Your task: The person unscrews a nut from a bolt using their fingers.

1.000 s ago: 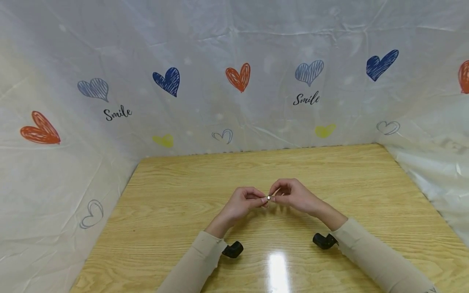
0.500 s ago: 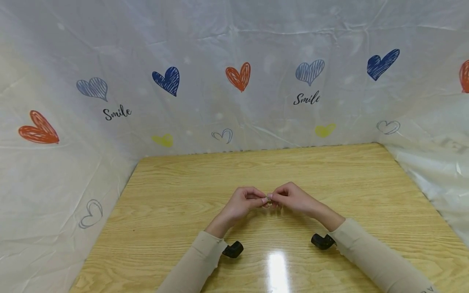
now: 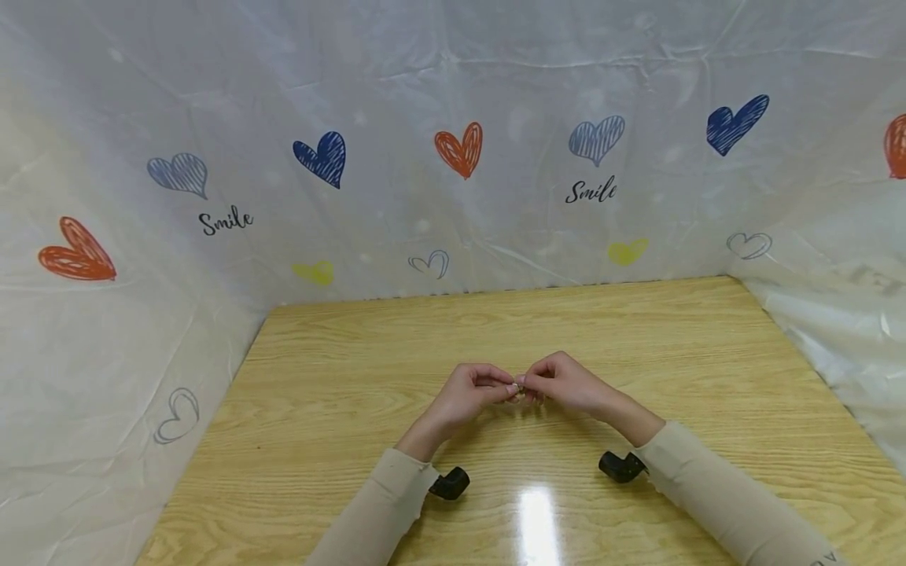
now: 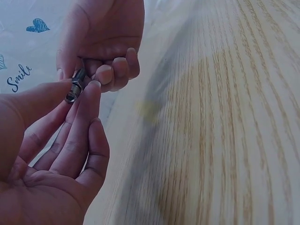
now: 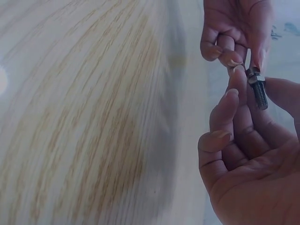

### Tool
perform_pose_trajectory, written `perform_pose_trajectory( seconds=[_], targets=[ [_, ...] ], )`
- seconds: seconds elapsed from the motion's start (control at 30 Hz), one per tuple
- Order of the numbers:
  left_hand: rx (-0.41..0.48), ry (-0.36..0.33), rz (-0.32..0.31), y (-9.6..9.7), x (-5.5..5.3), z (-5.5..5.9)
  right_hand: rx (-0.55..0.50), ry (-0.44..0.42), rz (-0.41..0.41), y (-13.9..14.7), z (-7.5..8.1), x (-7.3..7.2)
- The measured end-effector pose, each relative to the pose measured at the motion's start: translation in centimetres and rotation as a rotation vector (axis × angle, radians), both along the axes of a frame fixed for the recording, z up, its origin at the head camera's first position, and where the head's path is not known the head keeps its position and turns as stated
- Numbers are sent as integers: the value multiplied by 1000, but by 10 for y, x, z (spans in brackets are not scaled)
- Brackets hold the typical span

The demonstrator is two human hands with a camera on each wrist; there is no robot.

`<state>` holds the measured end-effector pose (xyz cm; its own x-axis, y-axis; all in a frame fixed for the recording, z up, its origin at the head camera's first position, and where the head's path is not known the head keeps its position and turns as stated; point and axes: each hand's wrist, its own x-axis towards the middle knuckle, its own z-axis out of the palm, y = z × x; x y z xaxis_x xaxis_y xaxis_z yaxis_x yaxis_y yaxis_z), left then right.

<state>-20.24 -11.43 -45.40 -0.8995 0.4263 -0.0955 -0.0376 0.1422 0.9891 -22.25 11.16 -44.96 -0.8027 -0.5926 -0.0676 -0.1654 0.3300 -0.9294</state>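
A small metal bolt point(image 5: 260, 96) with a nut point(image 5: 256, 78) on it is held between both hands, over the middle of the table. My left hand point(image 3: 463, 395) pinches the bolt's head end point(image 4: 71, 97) between thumb and fingers. From the other side my right hand point(image 3: 569, 383) has its thumb and fingertips at the nut. In the right wrist view the threaded shank sticks out past the nut toward the right palm, and the nut sits close to the head. Fingers cover part of the bolt in the head view.
A wood-grain table point(image 3: 340, 440) lies under the hands, with a bright light reflection near the front. Pale sheeting point(image 3: 524, 94) printed with hearts hangs behind and at both sides. Black angled pieces point(image 3: 450, 483) stick out by each sleeve cuff.
My right hand has lowered slightly and closed its fingertips in on the nut, where they were more raised a second ago. The left hand keeps its place with the bolt.
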Motion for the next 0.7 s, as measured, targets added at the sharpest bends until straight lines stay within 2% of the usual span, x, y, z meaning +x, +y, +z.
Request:
perform_pose_trajectory(
  seconds=[0.37,0.7],
  targets=[
    [22,13,-14,-1,2,1,-46,-34,28,0,1,1],
    [6,8,23,1,2,2,-71,-4,-14,-2,2,3]
  ],
)
